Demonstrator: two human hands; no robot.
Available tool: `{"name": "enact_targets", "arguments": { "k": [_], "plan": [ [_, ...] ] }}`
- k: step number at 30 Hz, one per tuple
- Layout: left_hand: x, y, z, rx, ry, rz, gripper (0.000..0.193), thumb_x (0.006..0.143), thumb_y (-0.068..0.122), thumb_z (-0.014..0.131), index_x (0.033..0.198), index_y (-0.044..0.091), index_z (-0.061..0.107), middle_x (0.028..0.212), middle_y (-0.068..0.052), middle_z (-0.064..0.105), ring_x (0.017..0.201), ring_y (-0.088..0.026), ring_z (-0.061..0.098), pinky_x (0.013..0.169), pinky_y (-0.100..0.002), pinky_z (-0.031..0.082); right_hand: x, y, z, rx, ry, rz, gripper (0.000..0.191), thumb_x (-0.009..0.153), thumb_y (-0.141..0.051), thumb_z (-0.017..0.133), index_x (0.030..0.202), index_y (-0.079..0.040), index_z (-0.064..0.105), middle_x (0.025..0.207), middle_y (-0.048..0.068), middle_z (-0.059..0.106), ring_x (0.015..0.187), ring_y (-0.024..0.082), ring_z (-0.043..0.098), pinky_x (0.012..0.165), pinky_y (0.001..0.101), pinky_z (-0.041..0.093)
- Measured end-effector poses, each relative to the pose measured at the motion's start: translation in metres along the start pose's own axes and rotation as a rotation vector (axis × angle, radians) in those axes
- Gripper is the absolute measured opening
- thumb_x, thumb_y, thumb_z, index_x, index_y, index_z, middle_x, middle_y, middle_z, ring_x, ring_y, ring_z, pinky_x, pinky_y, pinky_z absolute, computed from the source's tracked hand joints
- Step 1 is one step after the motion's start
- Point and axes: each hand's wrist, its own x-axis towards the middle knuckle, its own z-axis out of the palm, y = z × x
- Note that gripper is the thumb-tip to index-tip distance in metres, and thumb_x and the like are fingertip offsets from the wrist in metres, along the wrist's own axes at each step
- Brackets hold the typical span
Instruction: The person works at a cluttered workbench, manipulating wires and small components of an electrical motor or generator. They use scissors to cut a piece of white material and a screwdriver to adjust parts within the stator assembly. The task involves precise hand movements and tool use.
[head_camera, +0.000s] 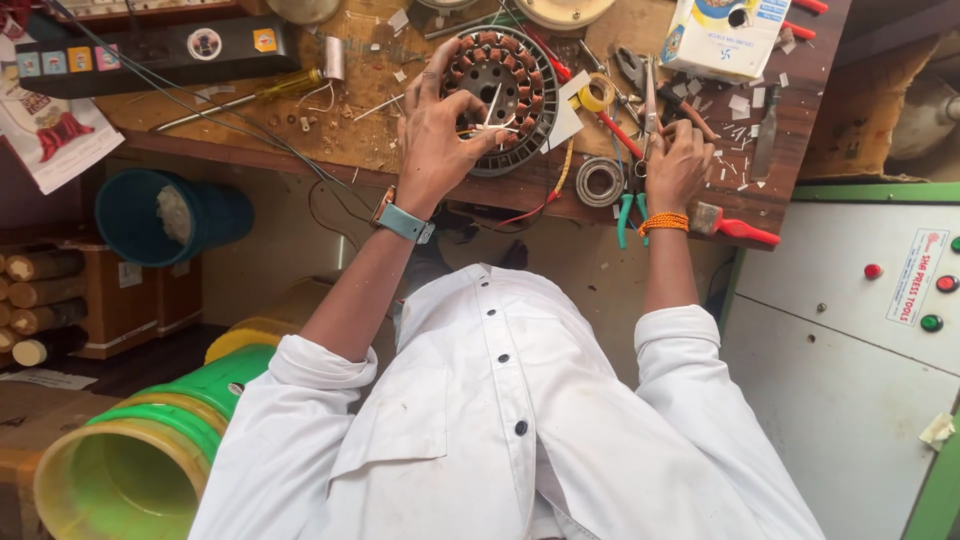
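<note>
Under the left hand (437, 135) lies the stator (510, 75).

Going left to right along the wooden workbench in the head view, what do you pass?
Black power strip → yellow-handled screwdriver → left hand on the round copper-wound motor stator → steel ball bearing → right hand → red-handled brush.

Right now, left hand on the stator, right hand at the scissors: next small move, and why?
Probably close the right hand on the scissors and bring them to the stator. The left hand already steadies the wound stator, loose lead ends stick up at its centre, and the scissors lie just beside it.
</note>
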Motion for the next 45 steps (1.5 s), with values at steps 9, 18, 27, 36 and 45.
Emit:
{"name": "enact_targets", "arguments": {
  "k": [9,18,27,36,45],
  "plan": [
    [-0.001,0.032,-0.007,-0.146,0.087,-0.053,0.018,0.078,0.033,0.089,0.091,0.020,0.087,0.156,0.010,0.041,0.139,-0.023,0.042,0.114,-0.051,0.041,0.006,0.009,-0.009,-0.006,0.113,-0.344,0.036,0.088,0.002,0.069,0.123,-0.006,0.068,0.125,0.019,0.066,0.120,0.038,0.057,0.098,0.0491,0.049],
    [-0.016,0.060,0.008,0.094,0.428,-0.012,0.018,0.086,0.038,0.083,0.097,0.024,0.086,0.147,0.015,0.055,0.128,-0.020,0.053,0.101,-0.046,0.047,0.003,0.017,-0.035,0.360,0.066,-0.158,0.014,0.107,-0.007,0.062,0.117,-0.005,0.071,0.114,0.016,0.066,0.104,0.030,0.066,0.088,0.0449,0.056],
    [-0.004,0.035,-0.036,-0.482,-0.018,0.011,0.018,0.086,0.030,0.083,0.099,0.018,0.082,0.147,0.004,0.057,0.135,-0.020,0.057,0.105,-0.035,0.055,-0.017,0.000,-0.035,-0.066,0.121,-0.157,0.032,0.081,-0.022,0.086,0.106,-0.009,0.070,0.109,0.011,0.069,0.101,0.032,0.064,0.086,0.0487,0.052],
    [-0.005,0.045,-0.025,-0.148,0.014,-0.019,0.024,0.079,0.026,0.085,0.100,0.017,0.083,0.146,-0.002,0.052,0.134,-0.031,0.043,0.114,-0.045,0.039,-0.013,0.014,-0.049,0.560,-0.043,0.036,0.028,0.105,-0.025,0.070,0.117,-0.002,0.060,0.108,0.002,0.075,0.083,0.020,0.074,0.061,0.0333,0.055],
    [0.003,0.028,-0.024,-0.448,-0.066,-0.002,0.016,0.082,0.021,0.082,0.095,0.012,0.083,0.140,-0.007,0.061,0.128,-0.024,0.058,0.108,-0.042,0.049,-0.086,-0.016,-0.054,1.481,-1.003,0.058,0.041,0.105,-0.017,0.059,0.139,0.006,0.056,0.113,0.007,0.065,0.100,0.019,0.070,0.097,0.0386,0.061]
  ]
}}
